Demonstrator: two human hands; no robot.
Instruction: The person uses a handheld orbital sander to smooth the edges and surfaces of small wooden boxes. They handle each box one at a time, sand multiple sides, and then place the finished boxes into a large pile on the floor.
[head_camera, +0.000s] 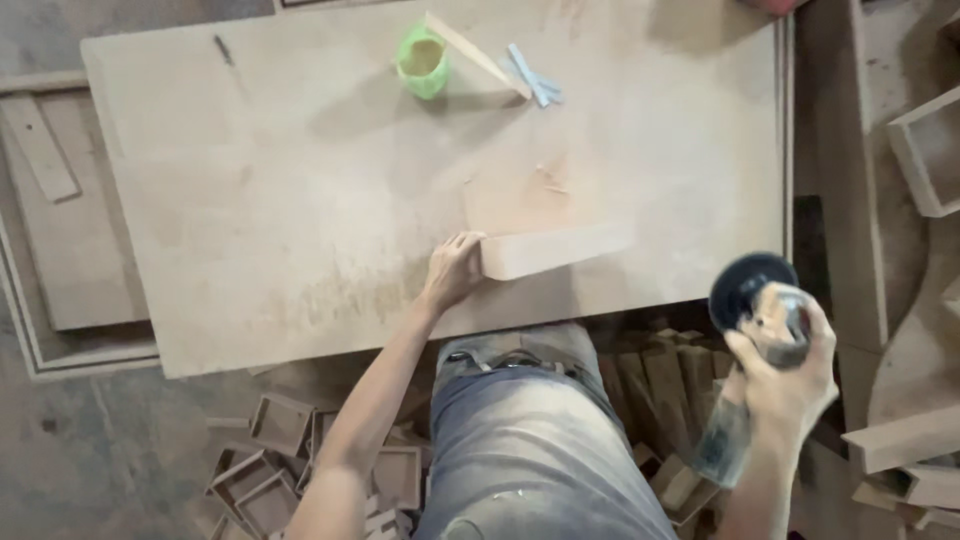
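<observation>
My left hand (452, 270) rests on the left end of a pale wooden block (556, 249) that lies near the front edge of a large dusty board (300, 200). My right hand (787, 372) is off the board to the right, gripping a hand-held power sander (755, 330) with a round black disc at its top. The tool is blurred and hangs above a stack of wooden pieces, apart from the block.
A green plastic cup (422, 62) with a wooden stick (478, 55) in it stands at the board's far side, next to pale blue strips (532, 76). Small open wooden boxes (282, 425) lie on the floor by my legs. Wooden frames and planks (925, 150) sit at the right.
</observation>
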